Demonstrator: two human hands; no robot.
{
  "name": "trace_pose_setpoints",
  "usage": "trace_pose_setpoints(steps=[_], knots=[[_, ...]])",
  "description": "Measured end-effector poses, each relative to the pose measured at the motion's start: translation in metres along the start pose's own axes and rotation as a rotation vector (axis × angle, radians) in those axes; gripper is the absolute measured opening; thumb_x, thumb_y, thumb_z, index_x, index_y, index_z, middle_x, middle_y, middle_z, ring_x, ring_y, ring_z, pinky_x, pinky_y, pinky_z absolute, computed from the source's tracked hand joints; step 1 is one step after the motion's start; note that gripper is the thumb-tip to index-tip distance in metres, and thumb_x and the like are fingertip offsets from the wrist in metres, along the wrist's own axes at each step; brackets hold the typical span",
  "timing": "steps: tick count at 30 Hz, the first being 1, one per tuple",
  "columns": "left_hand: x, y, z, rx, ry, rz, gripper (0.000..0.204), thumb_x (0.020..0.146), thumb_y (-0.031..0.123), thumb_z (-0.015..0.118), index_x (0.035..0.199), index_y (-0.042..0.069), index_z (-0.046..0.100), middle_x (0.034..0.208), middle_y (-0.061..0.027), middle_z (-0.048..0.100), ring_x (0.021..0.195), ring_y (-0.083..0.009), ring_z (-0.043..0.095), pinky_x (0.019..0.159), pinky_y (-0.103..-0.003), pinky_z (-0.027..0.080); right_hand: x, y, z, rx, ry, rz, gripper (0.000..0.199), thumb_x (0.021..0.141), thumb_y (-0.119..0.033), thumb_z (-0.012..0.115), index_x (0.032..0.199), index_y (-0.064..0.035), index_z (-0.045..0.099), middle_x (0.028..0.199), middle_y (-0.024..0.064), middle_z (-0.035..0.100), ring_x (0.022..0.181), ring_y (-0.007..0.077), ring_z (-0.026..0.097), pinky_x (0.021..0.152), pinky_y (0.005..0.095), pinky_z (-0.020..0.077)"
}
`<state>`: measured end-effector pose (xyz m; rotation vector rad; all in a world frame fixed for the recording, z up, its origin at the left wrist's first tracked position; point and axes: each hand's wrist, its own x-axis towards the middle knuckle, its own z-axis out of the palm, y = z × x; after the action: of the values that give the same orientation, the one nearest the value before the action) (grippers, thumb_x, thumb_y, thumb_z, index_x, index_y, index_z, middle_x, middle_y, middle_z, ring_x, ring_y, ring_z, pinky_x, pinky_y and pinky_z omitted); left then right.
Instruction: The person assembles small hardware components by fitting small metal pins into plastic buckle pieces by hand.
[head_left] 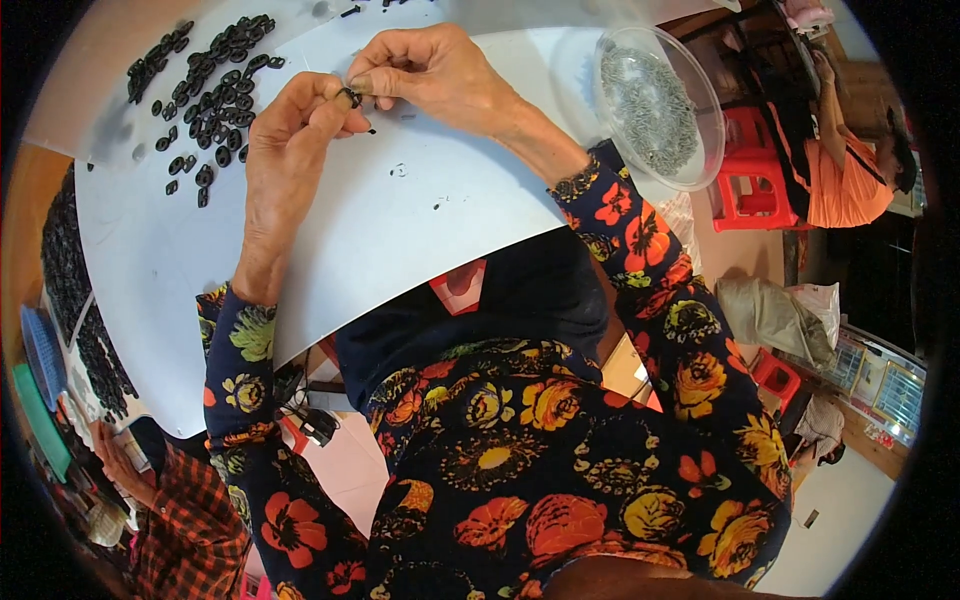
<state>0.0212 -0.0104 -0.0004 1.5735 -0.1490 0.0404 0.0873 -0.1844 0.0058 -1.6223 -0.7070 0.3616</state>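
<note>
Both my hands meet above the far part of the white table (470,120). A small black part (350,97) is pinched between the fingertips of my left hand (290,125). From the other side, my right hand (425,75) presses its thumb and forefinger against the same part; whether a pin or other tiny piece is in those fingers is hidden. To the left of my left hand lies a loose pile of small black oval parts (215,110). Right of my right forearm stands a round clear tub (712,120) holding many tiny silvery metal pieces (650,110).
Tiny black bits (436,206) lie on the table before me. At far left are more black parts (65,260), a blue basket (42,345) and a person in a checked shirt (195,510). Rightward are red stools (750,190) and a person in orange (850,180).
</note>
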Motion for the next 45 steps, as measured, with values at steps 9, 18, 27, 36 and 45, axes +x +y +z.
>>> trace_pose_setpoints(steps=[9, 18, 27, 36, 45], knots=[[0.001, -0.004, -0.003, -0.034, -0.027, -0.01, 0.011, 0.09, 0.012, 0.052, 0.091, 0.004, 0.059, 0.074, 0.0017, 0.06, 0.071, -0.0065, 0.057, 0.071, -0.022, 0.044, 0.002, 0.001, -0.001, 0.011, -0.016, -0.079, 0.013, 0.087, -0.007, 0.059, 0.099, -0.0033, 0.064, 0.079, -0.0008, 0.062, 0.074, 0.0041, 0.056, 0.066, 0.0202, 0.047], [-0.001, -0.004, 0.003, -0.059, 0.024, -0.018, 0.009, 0.09, 0.01, 0.051, 0.088, 0.004, 0.058, 0.074, 0.0028, 0.058, 0.07, -0.0061, 0.057, 0.071, -0.021, 0.046, 0.002, 0.003, 0.006, 0.052, 0.067, -0.149, 0.016, 0.08, 0.0, 0.059, 0.095, -0.0021, 0.063, 0.08, 0.0015, 0.064, 0.073, 0.0053, 0.057, 0.067, 0.0206, 0.047], [-0.002, -0.001, 0.005, -0.037, 0.044, -0.011, 0.009, 0.089, 0.009, 0.051, 0.089, 0.002, 0.057, 0.075, 0.0036, 0.054, 0.07, -0.0061, 0.057, 0.072, -0.023, 0.047, -0.003, -0.006, 0.003, 0.038, 0.019, -0.007, 0.013, 0.088, -0.01, 0.059, 0.096, -0.0008, 0.064, 0.073, -0.002, 0.059, 0.066, 0.0035, 0.052, 0.061, 0.0187, 0.0444], [-0.002, -0.002, 0.002, -0.068, 0.033, -0.008, 0.01, 0.089, 0.009, 0.051, 0.091, 0.002, 0.057, 0.075, 0.0033, 0.054, 0.071, -0.0062, 0.057, 0.073, -0.023, 0.047, 0.001, 0.003, 0.001, 0.005, 0.005, -0.017, 0.012, 0.087, -0.009, 0.059, 0.094, -0.0015, 0.065, 0.072, -0.0012, 0.06, 0.063, 0.0036, 0.051, 0.057, 0.0186, 0.0425], [-0.002, -0.004, 0.0, 0.013, 0.012, -0.05, 0.012, 0.09, 0.012, 0.05, 0.093, 0.005, 0.059, 0.078, -0.0005, 0.058, 0.077, -0.0082, 0.053, 0.077, -0.024, 0.04, 0.001, 0.003, 0.003, -0.019, 0.059, -0.109, 0.017, 0.085, -0.005, 0.06, 0.102, -0.0034, 0.063, 0.081, 0.0003, 0.065, 0.077, 0.0059, 0.06, 0.069, 0.0201, 0.0486]])
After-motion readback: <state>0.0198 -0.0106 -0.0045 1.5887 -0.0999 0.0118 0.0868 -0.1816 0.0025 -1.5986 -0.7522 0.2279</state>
